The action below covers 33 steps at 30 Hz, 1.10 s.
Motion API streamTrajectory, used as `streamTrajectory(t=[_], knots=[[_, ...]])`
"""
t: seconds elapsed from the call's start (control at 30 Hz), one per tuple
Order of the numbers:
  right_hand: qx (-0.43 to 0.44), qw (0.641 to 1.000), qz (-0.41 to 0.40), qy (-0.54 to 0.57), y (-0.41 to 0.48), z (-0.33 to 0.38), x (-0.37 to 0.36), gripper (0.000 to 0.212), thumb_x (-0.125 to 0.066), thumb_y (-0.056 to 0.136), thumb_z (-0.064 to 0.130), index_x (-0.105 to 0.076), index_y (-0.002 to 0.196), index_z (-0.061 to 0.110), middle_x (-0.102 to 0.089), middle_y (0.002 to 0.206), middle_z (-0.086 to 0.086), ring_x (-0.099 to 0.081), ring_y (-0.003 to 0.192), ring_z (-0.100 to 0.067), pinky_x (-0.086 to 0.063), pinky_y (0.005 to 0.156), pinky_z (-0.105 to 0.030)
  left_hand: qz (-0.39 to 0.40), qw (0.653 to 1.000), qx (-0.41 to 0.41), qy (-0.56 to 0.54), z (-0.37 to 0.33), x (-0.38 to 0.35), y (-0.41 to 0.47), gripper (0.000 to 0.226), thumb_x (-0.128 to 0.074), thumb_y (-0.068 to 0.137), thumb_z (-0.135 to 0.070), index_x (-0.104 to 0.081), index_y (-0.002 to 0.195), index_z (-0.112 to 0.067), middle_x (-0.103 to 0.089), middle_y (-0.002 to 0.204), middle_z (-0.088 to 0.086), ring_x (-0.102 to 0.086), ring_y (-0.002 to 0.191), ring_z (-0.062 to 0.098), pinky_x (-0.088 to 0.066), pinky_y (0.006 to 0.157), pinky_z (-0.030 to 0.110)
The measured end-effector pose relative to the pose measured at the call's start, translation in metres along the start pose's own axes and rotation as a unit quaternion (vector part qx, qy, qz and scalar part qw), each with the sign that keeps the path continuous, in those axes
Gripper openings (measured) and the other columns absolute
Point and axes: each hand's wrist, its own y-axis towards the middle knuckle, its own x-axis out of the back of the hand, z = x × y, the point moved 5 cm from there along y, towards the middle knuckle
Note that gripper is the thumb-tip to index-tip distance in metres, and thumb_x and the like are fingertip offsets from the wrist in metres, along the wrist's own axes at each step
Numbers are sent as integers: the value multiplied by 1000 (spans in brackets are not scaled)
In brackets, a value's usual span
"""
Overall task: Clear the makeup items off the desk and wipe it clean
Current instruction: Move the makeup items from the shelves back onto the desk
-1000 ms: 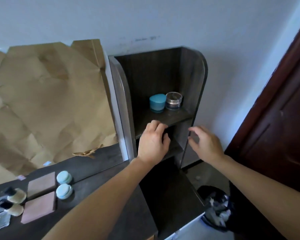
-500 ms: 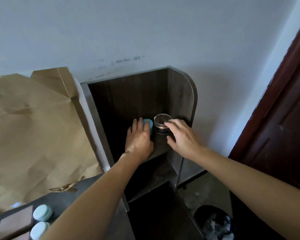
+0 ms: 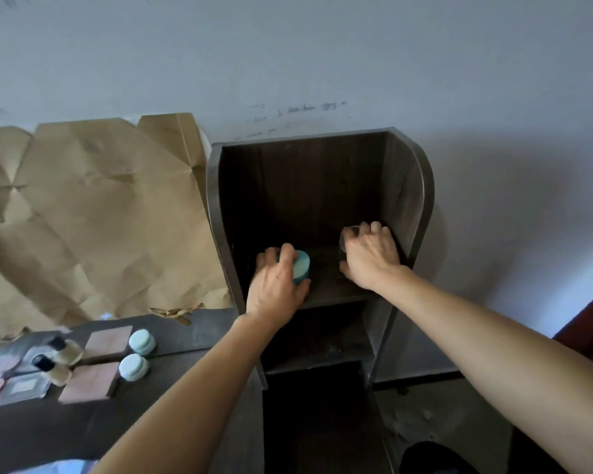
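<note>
Hands both inside shelf unit [image 3: 421,186]: left hand [image 3: 276,285] grasps teal jar [image 3: 301,266], right hand [image 3: 372,256] clasps clear jar [image 3: 346,236], apparently lifting both to clear the shelf.

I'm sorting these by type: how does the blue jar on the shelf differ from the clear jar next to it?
The blue jar is opaque teal; the clear jar is see-through, so it barely stands out against the dark wood. The blue jar sits toward the shelf's left under the left hand and shows plainly, while the clear jar sits at the right, mostly hidden by the right hand. Both are on the same upper shelf, each with a hand on it.
</note>
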Motion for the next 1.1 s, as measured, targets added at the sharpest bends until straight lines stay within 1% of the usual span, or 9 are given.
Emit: streamTrajectory(t=[0.2,0.37,0.5,0.6,0.7,0.8,0.93,1.03,1.1], knots=[[40,990,-2,133,-13,-7,0,61,-65,77,50,-42,126,23,-51,117,-15,-42,108,-34,-44,80,-40,-7,999,42,-16,-4,10,-29,51,-70,82,-33,-39,120,-19,-50,116,9,-54,102,28,-47,83,38],[32,954,27,296,-38,-7,-6,59,-69,73,52,-40,121,37,-45,112,-7,-55,94,-33,-48,74,-36,-9,1000,18,-23,-8,16,-63,51,-71,80,-38,-41,117,-19,-47,113,3,-51,101,24,-47,78,35],[39,943,-2,331,-74,-1,2,62,-70,63,58,-42,116,41,-47,107,2,-57,87,-23,-45,67,-30,36,999,-22,-25,1,11,-105,51,-71,79,-42,-43,116,-20,-47,113,0,-51,101,20,-49,77,34],[46,932,-28,357,-108,16,6,64,-70,60,57,-42,116,42,-47,107,8,-55,87,-17,-44,67,-28,67,997,-17,-24,29,2,-142,52,-71,76,-42,-46,115,-20,-48,110,-2,-52,101,20,-46,76,32],[64,919,-31,388,-143,46,9,61,-71,62,55,-41,114,42,-46,108,12,-53,85,-13,-46,67,-29,95,995,22,-18,73,-1,-184,53,-71,74,-43,-46,114,-19,-49,110,-2,-53,103,21,-47,76,35],[88,917,-6,388,-178,95,4,63,-69,63,56,-40,116,42,-45,110,11,-54,87,-13,-47,68,-29,121,990,72,-9,119,6,-228,57,-70,74,-44,-45,118,-18,-50,113,-1,-53,106,22,-49,78,37],[115,916,50,382,-214,169,-21,73,-67,61,61,-37,124,39,-45,114,12,-57,93,-15,-50,72,-30,130,983,127,-15,174,26,-283,66,-73,75,-41,-41,130,-22,-47,120,-2,-53,111,18,-46,83,30],[118,915,86,377,-229,216,-42,82,-70,61,59,-36,132,35,-45,118,11,-55,102,-14,-48,76,-26,126,979,162,-21,213,39,-315,71,-72,77,-38,-37,137,-22,-46,123,-1,-51,114,20,-43,89,30],[113,911,111,380,-231,241,-54,86,-71,60,56,-36,134,32,-45,120,10,-54,107,-15,-48,80,-27,125,975,182,-20,234,43,-328,72,-71,77,-36,-37,138,-20,-46,125,1,-50,115,22,-42,92,31]])
